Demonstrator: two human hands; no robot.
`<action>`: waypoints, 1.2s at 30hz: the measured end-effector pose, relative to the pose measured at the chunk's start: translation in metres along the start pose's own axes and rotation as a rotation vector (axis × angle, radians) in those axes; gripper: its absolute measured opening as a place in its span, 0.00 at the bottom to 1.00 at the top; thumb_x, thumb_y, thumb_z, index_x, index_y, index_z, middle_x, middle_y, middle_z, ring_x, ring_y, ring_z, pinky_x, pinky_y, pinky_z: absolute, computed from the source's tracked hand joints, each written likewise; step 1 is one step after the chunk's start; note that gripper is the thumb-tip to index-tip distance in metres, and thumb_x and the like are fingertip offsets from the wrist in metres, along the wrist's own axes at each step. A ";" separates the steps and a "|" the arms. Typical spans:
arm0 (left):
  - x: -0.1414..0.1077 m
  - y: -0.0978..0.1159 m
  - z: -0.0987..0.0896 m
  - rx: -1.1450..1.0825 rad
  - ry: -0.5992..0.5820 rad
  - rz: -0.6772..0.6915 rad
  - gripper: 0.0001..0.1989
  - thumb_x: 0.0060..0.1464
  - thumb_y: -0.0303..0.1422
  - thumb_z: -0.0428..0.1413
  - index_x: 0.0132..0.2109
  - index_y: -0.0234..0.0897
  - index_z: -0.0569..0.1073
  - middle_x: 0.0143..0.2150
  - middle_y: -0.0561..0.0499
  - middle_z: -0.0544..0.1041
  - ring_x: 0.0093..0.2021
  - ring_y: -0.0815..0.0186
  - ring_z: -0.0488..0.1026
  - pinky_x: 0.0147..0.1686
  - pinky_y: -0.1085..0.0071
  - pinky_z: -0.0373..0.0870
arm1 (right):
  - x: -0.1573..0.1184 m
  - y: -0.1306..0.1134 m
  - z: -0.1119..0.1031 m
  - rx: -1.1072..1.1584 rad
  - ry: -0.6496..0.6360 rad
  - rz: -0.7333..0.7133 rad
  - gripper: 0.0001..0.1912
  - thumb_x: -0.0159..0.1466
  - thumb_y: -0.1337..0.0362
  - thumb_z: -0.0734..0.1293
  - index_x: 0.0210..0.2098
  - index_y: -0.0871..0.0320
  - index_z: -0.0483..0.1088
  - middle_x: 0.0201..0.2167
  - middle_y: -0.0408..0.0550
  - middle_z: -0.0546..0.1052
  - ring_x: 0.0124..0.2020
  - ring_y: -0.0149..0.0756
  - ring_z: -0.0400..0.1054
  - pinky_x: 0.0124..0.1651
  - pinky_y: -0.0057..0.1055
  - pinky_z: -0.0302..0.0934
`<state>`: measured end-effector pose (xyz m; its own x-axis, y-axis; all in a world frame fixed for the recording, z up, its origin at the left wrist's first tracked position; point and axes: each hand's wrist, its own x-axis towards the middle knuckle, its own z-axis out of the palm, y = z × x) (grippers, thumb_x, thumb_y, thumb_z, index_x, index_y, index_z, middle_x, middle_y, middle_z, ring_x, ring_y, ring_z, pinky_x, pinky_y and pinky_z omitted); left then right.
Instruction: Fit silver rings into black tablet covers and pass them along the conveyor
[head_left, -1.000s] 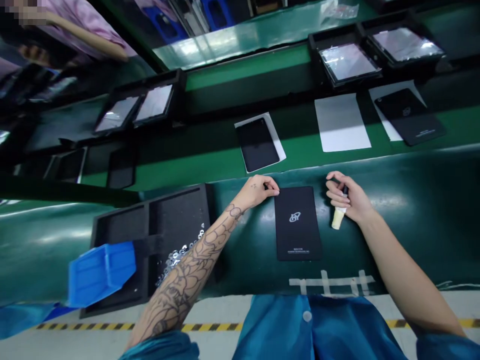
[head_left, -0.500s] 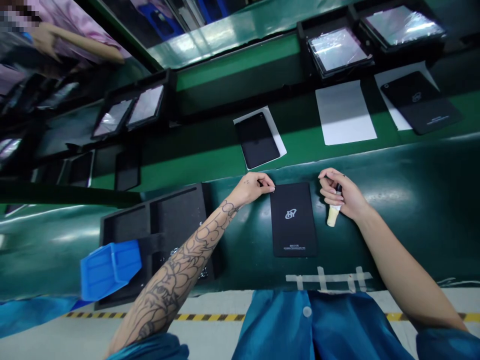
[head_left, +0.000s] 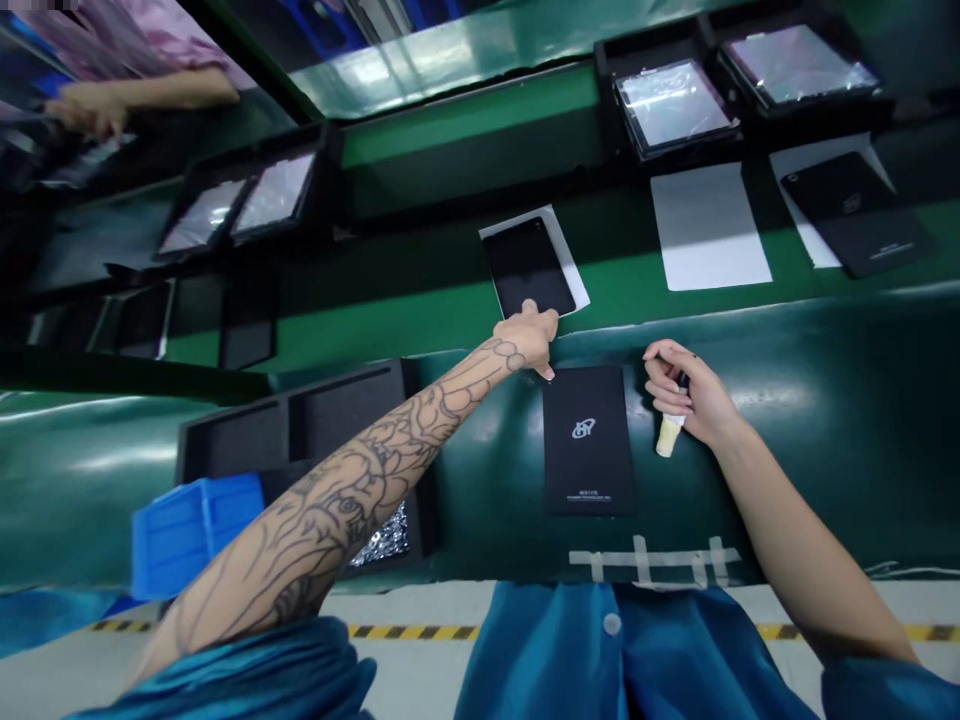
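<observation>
My left hand [head_left: 529, 336] reaches over the bench's far edge with fingers apart. Its fingertips overlap the lower edge of a black tablet back [head_left: 529, 262] on a white sheet; whether they touch it, I cannot tell. The thumb points down near the top left corner of another black tablet back [head_left: 586, 440], which lies flat with a silver "HY" logo facing up. To the right of that one, my right hand [head_left: 694, 390] is closed around a small pale-yellow tube [head_left: 670, 435] with a dark upper part, its pale end pointing down.
A black divided tray [head_left: 420, 470] with shiny small parts [head_left: 386, 538] and a blue bin [head_left: 196, 535] sit at left. Beyond, a green belt [head_left: 420, 300] carries a white sheet [head_left: 709, 228], another tablet back [head_left: 847, 215] and film-covered screens [head_left: 675, 103]. A co-worker's hand [head_left: 90, 108] shows at upper left.
My left hand has moved up and away from the near tablet back's corner toward the one on the belt, its fingers spreading. My right hand stays almost still with the tube.
</observation>
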<state>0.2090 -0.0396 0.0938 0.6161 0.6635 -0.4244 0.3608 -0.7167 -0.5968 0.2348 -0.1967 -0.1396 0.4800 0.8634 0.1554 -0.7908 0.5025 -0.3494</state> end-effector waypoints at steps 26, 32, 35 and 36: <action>-0.225 -0.200 0.265 -0.470 0.845 -0.063 0.17 0.70 0.47 0.55 0.56 0.43 0.76 0.53 0.53 0.76 0.49 0.66 0.75 0.49 0.71 0.71 | 0.090 0.035 0.144 -0.326 -0.241 -0.500 0.33 0.70 0.49 0.63 0.18 0.61 0.47 0.15 0.44 0.46 0.17 0.22 0.46 0.23 0.24 0.40; -0.220 -0.189 0.251 -0.390 0.953 0.045 0.07 0.72 0.36 0.54 0.49 0.39 0.75 0.49 0.54 0.76 0.48 0.69 0.74 0.54 0.73 0.67 | 0.088 0.036 0.142 -0.403 -0.301 -0.540 0.32 0.69 0.45 0.62 0.21 0.62 0.49 0.16 0.44 0.47 0.19 0.22 0.44 0.24 0.23 0.40; -0.219 -0.189 0.248 -0.380 0.955 0.035 0.07 0.72 0.35 0.54 0.51 0.40 0.74 0.49 0.55 0.76 0.48 0.69 0.74 0.52 0.71 0.67 | 0.088 0.041 0.140 -0.416 -0.262 -0.574 0.33 0.68 0.45 0.62 0.21 0.62 0.47 0.16 0.44 0.45 0.19 0.21 0.44 0.25 0.22 0.39; -0.219 -0.190 0.249 -0.364 0.944 0.026 0.06 0.72 0.35 0.54 0.52 0.41 0.73 0.49 0.55 0.77 0.48 0.68 0.74 0.51 0.69 0.67 | 0.088 0.042 0.139 -0.425 -0.250 -0.581 0.33 0.68 0.45 0.62 0.20 0.62 0.46 0.16 0.44 0.45 0.19 0.21 0.43 0.26 0.22 0.37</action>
<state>-0.1689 0.0047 0.1309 0.8717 0.3187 0.3722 0.4340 -0.8548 -0.2845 0.1905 -0.0934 -0.0119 0.6341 0.4753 0.6099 -0.1987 0.8624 -0.4655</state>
